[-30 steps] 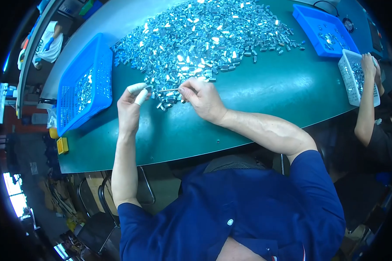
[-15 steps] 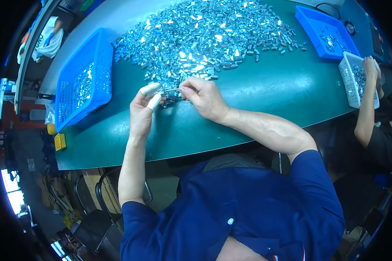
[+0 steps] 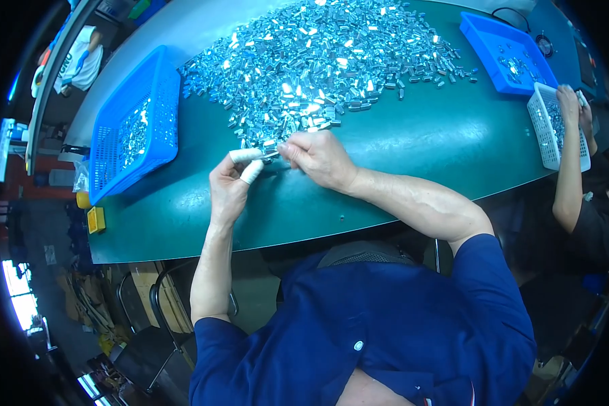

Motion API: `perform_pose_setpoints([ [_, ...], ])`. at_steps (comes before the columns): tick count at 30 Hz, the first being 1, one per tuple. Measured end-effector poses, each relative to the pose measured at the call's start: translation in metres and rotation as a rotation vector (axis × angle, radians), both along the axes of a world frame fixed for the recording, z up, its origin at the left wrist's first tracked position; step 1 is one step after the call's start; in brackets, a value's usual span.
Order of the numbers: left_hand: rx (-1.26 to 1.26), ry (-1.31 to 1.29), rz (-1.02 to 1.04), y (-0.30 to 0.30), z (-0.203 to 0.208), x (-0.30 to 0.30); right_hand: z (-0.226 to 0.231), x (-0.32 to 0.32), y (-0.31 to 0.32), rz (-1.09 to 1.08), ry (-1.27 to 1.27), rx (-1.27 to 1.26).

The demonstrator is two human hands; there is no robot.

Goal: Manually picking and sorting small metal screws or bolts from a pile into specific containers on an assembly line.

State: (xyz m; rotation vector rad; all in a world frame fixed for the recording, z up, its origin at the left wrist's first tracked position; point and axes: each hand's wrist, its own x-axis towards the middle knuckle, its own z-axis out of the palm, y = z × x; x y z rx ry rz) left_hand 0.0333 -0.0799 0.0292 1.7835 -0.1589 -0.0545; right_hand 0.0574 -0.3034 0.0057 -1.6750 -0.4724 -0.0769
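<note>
My left hand (image 3: 230, 191) has white covers on its thumb and forefinger. These two fingertips pinch a small shiny metal piece (image 3: 269, 154), mostly hidden by the fingers. Close beside it on the right, my right hand (image 3: 320, 161) is closed in a pinch. A thin metal rod showed at its fingertips a moment earlier; now little of it can be seen between the hands. Both hands are at the near edge of a large heap of small silvery metal pieces (image 3: 304, 64) spread over the green table (image 3: 426, 142).
At the left stands a blue basket (image 3: 166, 128) with metal pieces inside. A small yellow box (image 3: 97, 220) sits by the table's left corner. A blue tray (image 3: 477, 40) and a white basket (image 3: 545, 139) are at the right, where a co-worker's hands (image 3: 572, 105) reach in.
My left hand has moved slightly down and right, its covered fingertips closing together. My right hand has shifted a little downward, and the thin rod between the hands shows less.
</note>
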Motion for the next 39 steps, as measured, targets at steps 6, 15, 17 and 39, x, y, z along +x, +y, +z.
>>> perform_pose_setpoints([
  [6, -0.034, -0.009, 0.018, -0.010, -0.006, -0.005, 0.002, -0.007, 0.003, 0.081, 0.144, -0.060],
  [15, -0.029, -0.009, 0.049, -0.015, -0.007, -0.008, 0.004, -0.006, 0.005, 0.062, 0.178, -0.061],
  [17, -0.004, -0.023, 0.045, -0.012, -0.003, -0.012, 0.004, -0.007, 0.005, 0.114, 0.206, -0.037],
  [39, 0.957, -0.549, 0.067, 0.050, 0.016, 0.080, -0.003, 0.001, 0.003, -0.021, 0.152, 0.092],
])
